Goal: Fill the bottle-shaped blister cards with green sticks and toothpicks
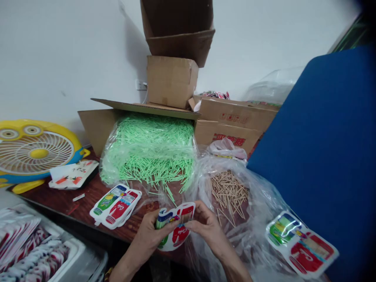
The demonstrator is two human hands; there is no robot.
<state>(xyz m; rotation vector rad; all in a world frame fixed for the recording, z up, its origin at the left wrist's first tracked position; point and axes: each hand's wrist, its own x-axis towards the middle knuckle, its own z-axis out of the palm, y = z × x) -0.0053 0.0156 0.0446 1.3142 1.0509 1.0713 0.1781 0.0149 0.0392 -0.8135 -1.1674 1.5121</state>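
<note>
A bottle-shaped packet (179,235) with green and red cola prints is held between both hands, bent at its upper left. My left hand (151,231) grips its left side, thumb across the front. My right hand (204,221) pinches its upper right side near the brown stick-like strip. Left of them a small stack of similar packets (116,205) lies on the table. Beyond the hands are light green sticks (155,149) in clear plastic inside an open carton. Brown sticks (229,192) lie on clear plastic to the right.
Another packet stack (302,244) lies at the right, beside a blue panel (320,156). A yellow fan (38,150) stands on the wooden table (64,203) at the left. White bins (76,254) with many packets are at lower left. Cardboard boxes (172,80) are stacked behind.
</note>
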